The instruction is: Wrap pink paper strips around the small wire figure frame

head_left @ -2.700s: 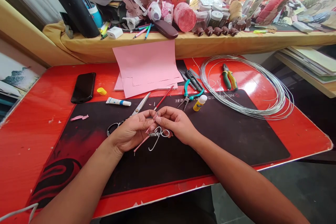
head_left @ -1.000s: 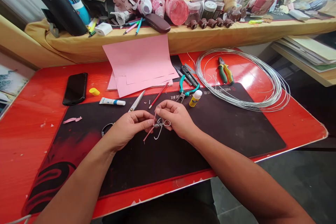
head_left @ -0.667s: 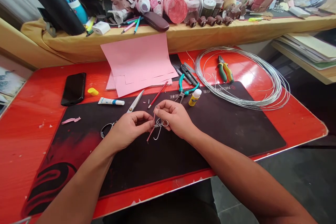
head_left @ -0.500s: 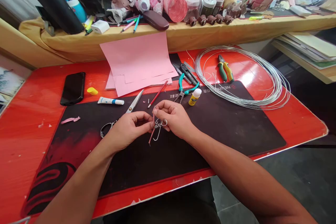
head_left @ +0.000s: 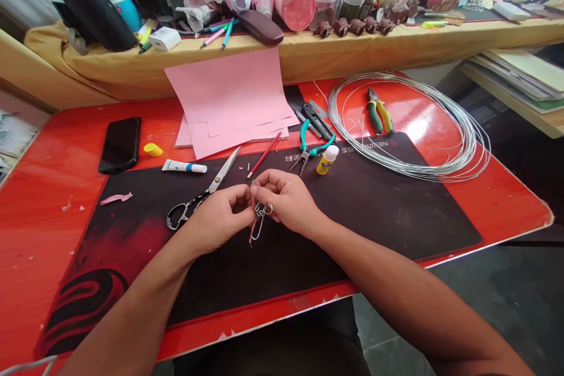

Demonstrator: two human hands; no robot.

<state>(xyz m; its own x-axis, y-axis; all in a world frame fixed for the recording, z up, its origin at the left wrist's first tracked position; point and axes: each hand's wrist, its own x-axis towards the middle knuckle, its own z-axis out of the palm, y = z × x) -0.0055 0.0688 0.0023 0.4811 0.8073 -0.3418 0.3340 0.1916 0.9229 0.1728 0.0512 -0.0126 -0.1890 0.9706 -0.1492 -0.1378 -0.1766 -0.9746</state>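
Over the middle of the dark desk mat, my left hand and my right hand meet around a small bent-wire piece with loops and a hooked end. A thin pink paper strip runs along one of its wires and hangs below the fingers. My left thumb and forefinger pinch the strip and wire at the side. Higher up, my right thumb and forefinger close on the top end, while a wire loop sticks out under that hand. Fingers cover part of the piece. Scissors lie just behind my left hand.
On the mat stand a yellow glue bottle and teal pliers. Behind are pink paper sheets, a red pencil and a wire coil around green-yellow pliers. A glue tube and phone lie left.
Both hands have shifted slightly left with the wire piece. The pink strip now hangs more upright, closer to the hooked wire. The grip of both hands stays closed.
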